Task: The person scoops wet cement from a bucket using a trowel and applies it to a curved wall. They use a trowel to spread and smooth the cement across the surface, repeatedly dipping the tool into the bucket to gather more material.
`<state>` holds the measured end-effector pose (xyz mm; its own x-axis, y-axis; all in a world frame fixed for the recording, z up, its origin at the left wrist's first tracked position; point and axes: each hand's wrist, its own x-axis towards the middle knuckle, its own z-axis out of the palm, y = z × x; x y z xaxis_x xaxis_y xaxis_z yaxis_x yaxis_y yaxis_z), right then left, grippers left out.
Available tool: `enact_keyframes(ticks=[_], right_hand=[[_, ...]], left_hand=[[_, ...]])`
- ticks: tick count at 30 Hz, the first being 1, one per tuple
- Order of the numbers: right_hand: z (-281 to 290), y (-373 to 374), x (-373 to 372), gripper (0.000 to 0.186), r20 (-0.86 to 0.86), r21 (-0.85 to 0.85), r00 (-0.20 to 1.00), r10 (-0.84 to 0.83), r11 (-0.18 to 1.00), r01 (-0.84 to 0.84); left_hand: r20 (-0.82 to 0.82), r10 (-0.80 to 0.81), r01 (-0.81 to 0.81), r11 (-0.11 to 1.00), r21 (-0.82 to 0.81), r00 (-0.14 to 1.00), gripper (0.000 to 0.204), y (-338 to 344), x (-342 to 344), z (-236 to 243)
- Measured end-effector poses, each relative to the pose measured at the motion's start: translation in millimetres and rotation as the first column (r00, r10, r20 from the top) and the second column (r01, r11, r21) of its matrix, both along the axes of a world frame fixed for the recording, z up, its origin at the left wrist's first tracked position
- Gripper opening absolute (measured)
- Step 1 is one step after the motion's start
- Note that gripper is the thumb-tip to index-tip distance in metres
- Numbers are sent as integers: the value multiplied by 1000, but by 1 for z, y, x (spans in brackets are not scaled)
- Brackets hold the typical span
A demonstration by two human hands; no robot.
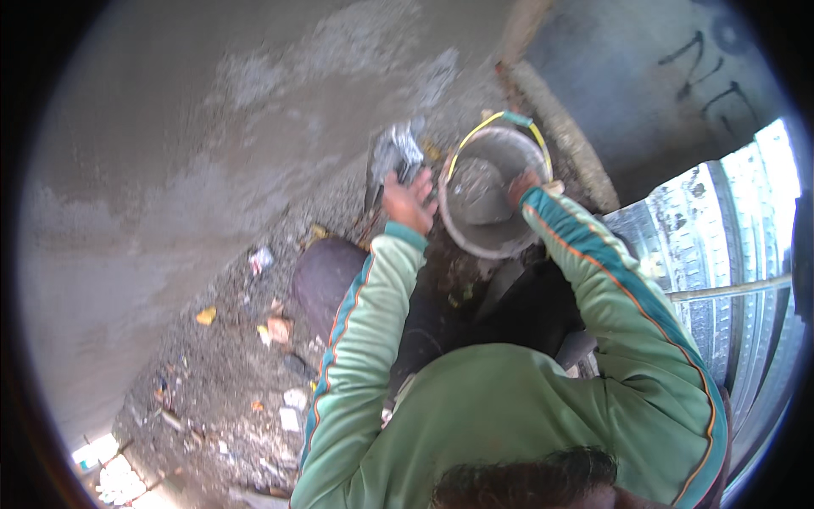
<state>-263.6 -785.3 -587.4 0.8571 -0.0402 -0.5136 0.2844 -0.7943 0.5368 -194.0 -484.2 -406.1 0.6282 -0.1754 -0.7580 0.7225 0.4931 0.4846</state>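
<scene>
Dark hair (521,477) sits nearest; left hand (409,202) spreads by crinkled silvery material (405,142), right hand (524,185), grip unclear, in a round bucket (462,233).

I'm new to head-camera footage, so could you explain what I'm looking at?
There is no machine: these are a person's bare hands, seen in one picture from a fisheye camera on their head, looking down. It bends straight edges. The right hand reaches into a bucket at its right side; whether it grips anything is hidden. The left hand, palm showing, is beside a shiny grey bundle; I cannot tell whether it holds it. The bucket has a yellow handle and contains a grey mass. Rough ground strewn with rubble lies nearby.
</scene>
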Motion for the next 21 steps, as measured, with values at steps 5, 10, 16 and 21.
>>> enact_keyframes(ticks=[5, 10, 16, 21], right_hand=[[127, 39, 15, 30, -145, 143, 944, -297, 938, 317], [157, 47, 40, 33, -61, 124, 907, -416, 899, 420], [122, 70, 15, 33, -127, 65, 746, -654, 745, 664], [69, 90, 13, 25, -289, 189, 781, -554, 766, 614]], left_hand=[[-130, -32, 25, 998, -53, 991, 72, -28, 8, -46], [-20, 218, -217, 958, -188, 976, 80, -52, 7, -132], [-116, 131, -161, 941, -298, 985, 89, -67, -16, -54], [-62, 224, -233, 933, -276, 973, 90, -71, -4, -93]])
